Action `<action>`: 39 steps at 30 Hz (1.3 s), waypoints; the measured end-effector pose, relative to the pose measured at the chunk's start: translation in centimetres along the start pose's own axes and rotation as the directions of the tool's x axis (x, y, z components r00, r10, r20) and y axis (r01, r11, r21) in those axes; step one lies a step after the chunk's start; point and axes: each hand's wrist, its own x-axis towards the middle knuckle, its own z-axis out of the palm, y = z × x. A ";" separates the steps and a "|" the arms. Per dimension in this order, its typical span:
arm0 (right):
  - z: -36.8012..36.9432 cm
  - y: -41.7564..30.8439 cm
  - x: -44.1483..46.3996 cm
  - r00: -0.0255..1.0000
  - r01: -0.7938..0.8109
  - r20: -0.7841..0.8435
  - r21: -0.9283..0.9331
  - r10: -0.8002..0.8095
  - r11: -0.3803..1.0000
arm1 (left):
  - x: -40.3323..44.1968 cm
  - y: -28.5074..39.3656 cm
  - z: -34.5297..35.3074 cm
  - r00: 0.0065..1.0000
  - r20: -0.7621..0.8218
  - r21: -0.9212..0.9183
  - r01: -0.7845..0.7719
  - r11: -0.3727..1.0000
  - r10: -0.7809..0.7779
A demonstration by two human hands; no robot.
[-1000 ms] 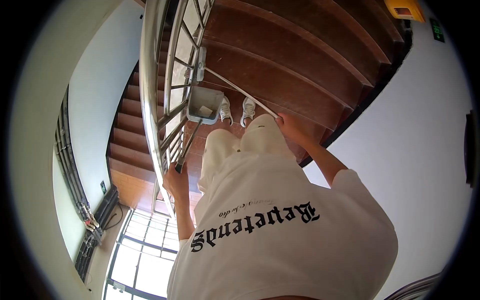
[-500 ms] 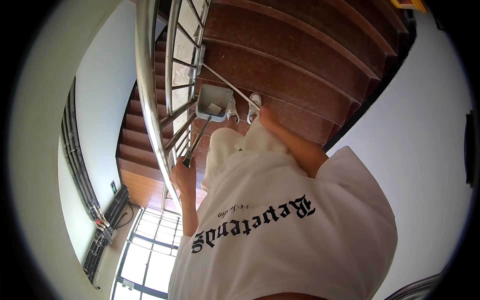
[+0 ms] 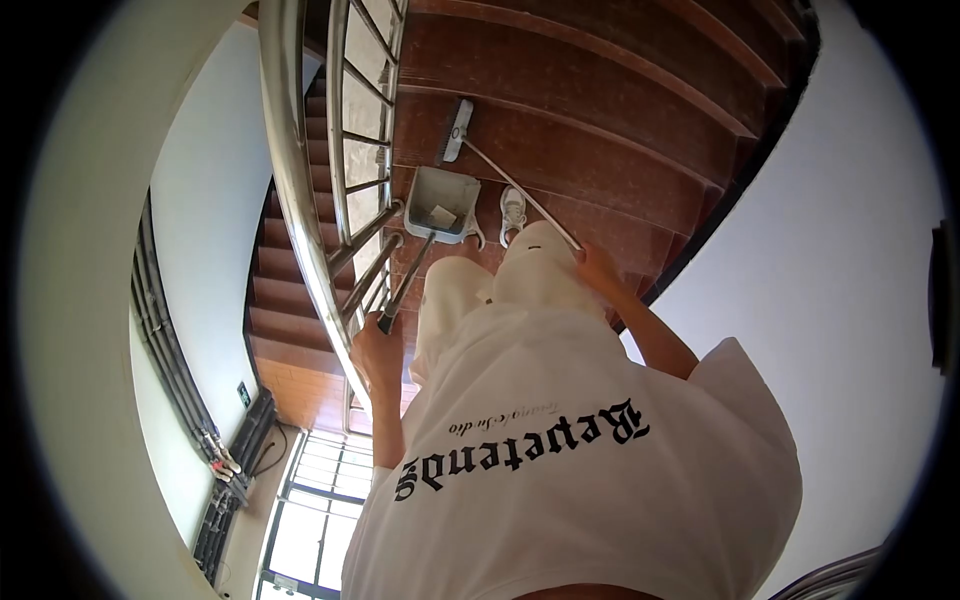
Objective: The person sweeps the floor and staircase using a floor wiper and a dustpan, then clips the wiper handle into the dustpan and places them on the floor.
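My left hand (image 3: pixel 377 352) is closed round the upper end of a dustpan's long handle, close to the metal railing. The grey dustpan (image 3: pixel 424 192) rests on the stair by my left foot, with a small pale scrap (image 3: pixel 441 216) inside. My right hand (image 3: pixel 597 270) grips the stick of a broom beside my right knee. That broom's head (image 3: pixel 455 131), grey and white with dark bristles, is over the reddish-brown step beyond the dustpan, apart from it. My left shoe is mostly hidden by the dustpan's edge.
A shiny metal handrail (image 3: pixel 290 150) with bars runs along my left. Curved brown steps (image 3: pixel 590 110) lie ahead, bordered by a white wall (image 3: pixel 800 260) at right. Another flight (image 3: pixel 290 265) shows past the railing. A window (image 3: pixel 315 510) is at lower left.
The broom head has moved from beside the railing bars to the right, onto the open step. My right hand has shifted right and slightly back. The dustpan sits a little further right in view.
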 end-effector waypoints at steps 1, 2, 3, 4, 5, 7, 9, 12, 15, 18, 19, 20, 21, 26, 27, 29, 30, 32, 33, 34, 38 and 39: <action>-0.7 -0.6 -0.8 0.999 0.045 0.019 -0.045 -0.045 0.998 | 0.1 -0.1 -0.2 1.000 0.021 0.007 -0.004 1.000 0.004; -1.3 -0.8 -1.2 0.996 0.087 0.037 -0.089 -0.084 0.992 | 0.3 0.0 -0.2 0.999 0.043 0.013 -0.013 1.000 0.012; -1.6 -1.0 -1.8 0.997 0.067 0.031 -0.085 -0.065 0.994 | 0.4 -0.3 0.0 1.000 0.016 -0.026 -0.017 1.000 0.018; -1.7 -1.3 -2.2 0.993 0.114 0.002 -0.052 -0.114 0.992 | 0.3 -0.6 0.0 0.999 0.030 -0.024 -0.036 0.999 0.037; -1.8 -1.6 -2.1 0.986 0.166 -0.033 -0.024 -0.166 0.986 | 0.4 -0.8 0.1 0.999 0.017 -0.031 -0.045 0.998 0.046; 0.1 -1.5 0.6 0.980 0.195 -0.044 -0.009 -0.195 0.981 | 0.7 -0.8 0.0 0.999 0.020 -0.016 -0.048 0.999 0.049; 2.8 -2.1 3.8 0.964 0.262 -0.061 0.020 -0.260 0.965 | 0.6 -0.5 -0.2 0.998 0.016 -0.001 -0.061 0.998 0.061; 3.1 -5.7 6.2 0.972 0.228 -0.058 0.044 -0.226 0.973 | 0.5 0.2 -0.6 0.997 0.024 0.028 -0.074 0.997 0.073; 2.6 -5.5 6.0 0.990 0.140 -0.025 0.014 -0.140 0.990 | 0.0 0.7 -0.6 0.995 0.025 0.031 -0.098 0.995 0.097; 3.0 -1.4 5.5 0.996 0.091 0.011 0.021 -0.091 0.996 | -1.1 1.4 0.0 0.992 -0.015 0.010 -0.122 0.992 0.123; 3.6 0.9 5.6 0.997 0.064 0.039 0.071 -0.067 0.995 | -1.6 1.8 0.3 0.986 -0.050 0.032 -0.159 0.987 0.160; 4.3 3.2 5.5 0.997 0.068 0.037 0.072 -0.071 0.995 | -2.1 2.4 0.5 0.977 -0.084 0.057 -0.192 0.980 0.197; 5.2 5.7 5.2 0.993 0.092 -0.083 0.125 -0.082 0.988 | -3.0 4.2 -0.4 0.985 -0.018 0.067 -0.170 0.983 0.172; 0.3 16.0 3.5 0.993 0.086 -0.079 0.044 -0.082 0.995 | -8.1 7.3 2.7 0.980 0.028 0.030 -0.197 0.980 0.196; -1.0 17.9 3.1 0.996 0.069 -0.054 0.024 -0.067 0.997 | -9.5 8.4 2.8 0.978 0.044 0.047 -0.206 0.977 0.204; -2.5 21.5 3.3 0.998 0.062 -0.032 0.007 -0.062 0.998 | -11.5 10.0 4.2 0.968 0.043 0.130 -0.249 0.960 0.245; -2.9 23.3 3.1 0.995 0.076 -0.063 0.035 -0.073 0.997 | -12.4 10.4 4.6 0.969 0.038 0.135 -0.248 0.959 0.245; -3.6 26.6 2.9 0.992 0.092 -0.095 0.070 -0.086 0.993 | -13.8 11.4 5.1 0.954 0.039 0.179 -0.299 0.937 0.297; -3.9 28.3 2.9 0.991 0.101 -0.099 0.071 -0.093 0.992 | -14.2 11.7 5.2 0.953 0.055 0.197 -0.304 0.932 0.299; -4.0 29.9 2.8 0.989 0.110 -0.103 0.070 -0.102 0.991 | -14.5 11.7 5.5 0.954 0.053 0.200 -0.301 0.932 0.296; -6.8 32.5 0.4 0.997 0.057 -0.057 0.094 -0.052 0.994 | -16.3 11.5 6.2 0.944 0.062 0.184 -0.329 0.926 0.323; -7.0 33.3 -0.1 0.995 0.074 -0.066 0.055 -0.071 0.996 | -16.5 11.0 6.5 0.940 0.067 0.166 -0.342 0.925 0.335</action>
